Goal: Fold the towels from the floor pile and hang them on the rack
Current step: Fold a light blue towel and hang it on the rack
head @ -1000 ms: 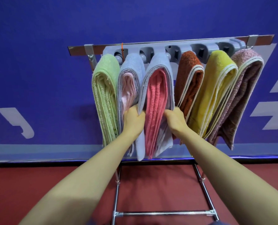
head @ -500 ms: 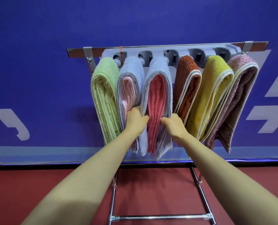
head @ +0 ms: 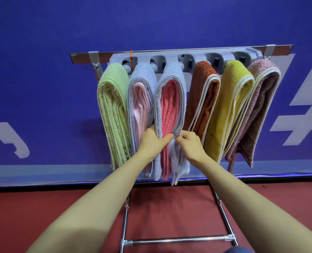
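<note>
Several folded towels hang side by side over the arms of the grey rack: a green towel, a pale blue towel with pink inside, a pale blue towel with coral pink inside, a rust towel, a yellow towel and a mauve towel. My left hand grips the left side of the blue and coral towel, thumb across its front. My right hand pinches its right layers at the same height.
The rack stands on a metal frame whose legs and lower crossbar reach toward me over the red floor. A blue wall with white markings is right behind the towels. No floor pile is in view.
Both hands have closed inward on the blue and coral towel, squeezing its lower layers together. The view has tilted so the rack sits lower in the frame.
</note>
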Action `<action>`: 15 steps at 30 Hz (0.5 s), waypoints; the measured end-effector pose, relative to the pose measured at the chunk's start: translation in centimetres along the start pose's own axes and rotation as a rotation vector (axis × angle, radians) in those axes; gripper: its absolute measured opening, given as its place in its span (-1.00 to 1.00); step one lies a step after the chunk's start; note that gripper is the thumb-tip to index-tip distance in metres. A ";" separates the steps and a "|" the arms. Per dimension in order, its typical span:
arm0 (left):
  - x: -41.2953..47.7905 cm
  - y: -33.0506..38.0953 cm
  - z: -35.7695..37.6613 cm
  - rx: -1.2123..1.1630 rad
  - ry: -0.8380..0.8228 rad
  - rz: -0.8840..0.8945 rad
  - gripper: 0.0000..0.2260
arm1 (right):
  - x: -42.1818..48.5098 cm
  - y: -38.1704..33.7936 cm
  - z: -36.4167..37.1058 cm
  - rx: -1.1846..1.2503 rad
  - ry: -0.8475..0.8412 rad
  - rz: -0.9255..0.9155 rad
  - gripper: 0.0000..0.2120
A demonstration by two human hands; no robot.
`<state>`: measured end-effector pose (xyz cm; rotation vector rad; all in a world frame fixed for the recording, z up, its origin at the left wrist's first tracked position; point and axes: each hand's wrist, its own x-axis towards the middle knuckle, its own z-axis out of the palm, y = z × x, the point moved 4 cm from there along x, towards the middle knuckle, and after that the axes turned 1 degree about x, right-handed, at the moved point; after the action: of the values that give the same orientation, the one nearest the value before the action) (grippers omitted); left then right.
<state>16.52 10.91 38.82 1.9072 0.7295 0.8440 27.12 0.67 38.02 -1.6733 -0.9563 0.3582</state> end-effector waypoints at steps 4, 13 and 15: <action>-0.7 0.7 -0.4 0.155 0.048 0.038 -0.81 | -0.5 0.5 -0.8 -0.239 0.111 -0.049 -0.73; -1.0 -0.4 -1.4 0.048 0.085 0.038 -0.92 | -2.1 2.2 -0.4 -0.584 0.111 -0.123 -0.78; -1.3 -0.3 -1.0 0.033 0.091 0.020 -0.93 | -2.5 2.7 1.3 -0.687 0.040 -0.107 -0.76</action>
<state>14.93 10.58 38.56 1.9182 0.7845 0.9413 25.81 -0.49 34.57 -2.2168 -1.2159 -0.0981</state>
